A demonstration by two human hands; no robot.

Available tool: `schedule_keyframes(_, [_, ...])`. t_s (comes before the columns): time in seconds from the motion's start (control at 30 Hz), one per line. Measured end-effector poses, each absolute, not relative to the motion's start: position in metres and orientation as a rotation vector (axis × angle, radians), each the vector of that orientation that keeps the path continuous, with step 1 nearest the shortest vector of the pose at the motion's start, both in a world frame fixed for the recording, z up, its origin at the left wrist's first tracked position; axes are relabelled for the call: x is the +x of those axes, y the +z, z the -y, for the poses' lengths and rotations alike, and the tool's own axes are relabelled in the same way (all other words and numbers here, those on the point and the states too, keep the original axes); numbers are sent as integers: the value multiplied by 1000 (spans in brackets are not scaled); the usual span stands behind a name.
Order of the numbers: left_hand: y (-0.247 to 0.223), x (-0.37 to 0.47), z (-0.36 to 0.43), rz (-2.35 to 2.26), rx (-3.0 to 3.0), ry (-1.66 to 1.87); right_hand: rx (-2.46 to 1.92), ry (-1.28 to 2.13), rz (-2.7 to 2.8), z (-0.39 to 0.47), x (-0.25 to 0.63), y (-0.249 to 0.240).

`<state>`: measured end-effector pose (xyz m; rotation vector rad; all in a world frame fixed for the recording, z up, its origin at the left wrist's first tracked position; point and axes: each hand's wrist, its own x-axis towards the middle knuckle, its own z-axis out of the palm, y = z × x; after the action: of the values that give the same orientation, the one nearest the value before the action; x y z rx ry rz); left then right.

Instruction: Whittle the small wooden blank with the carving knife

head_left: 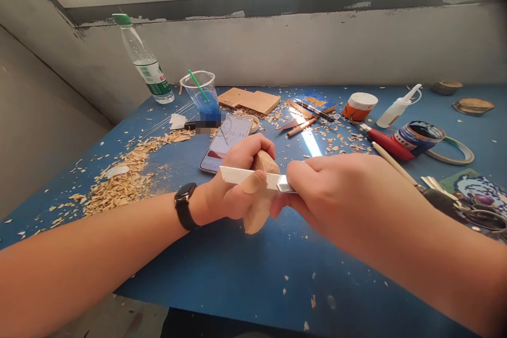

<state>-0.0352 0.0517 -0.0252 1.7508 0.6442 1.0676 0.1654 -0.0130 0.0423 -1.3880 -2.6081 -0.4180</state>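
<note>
My left hand, with a black watch on the wrist, is wrapped round a pale piece of carved wood. A knife lies across the wood, its flat blade pointing left and its tip near the base of my left thumb. My left thumb rests against the blade. In my right hand the knife's handle is gripped; most of the handle is hidden by the fingers. Both hands are above the blue table, close together.
Wood shavings are heaped at the left. Behind my hands lie a phone, a plastic cup, and wooden boards. A water bottle stands at the back left. To the right are a glue bottle, jar, tape roll, and scissors.
</note>
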Motion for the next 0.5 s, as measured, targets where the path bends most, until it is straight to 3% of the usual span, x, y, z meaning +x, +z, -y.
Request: schedule_keyframes(0.5, [-15, -36, -48, -789, 1753, 1074, -1693, -486, 2499, 17, 162, 44])
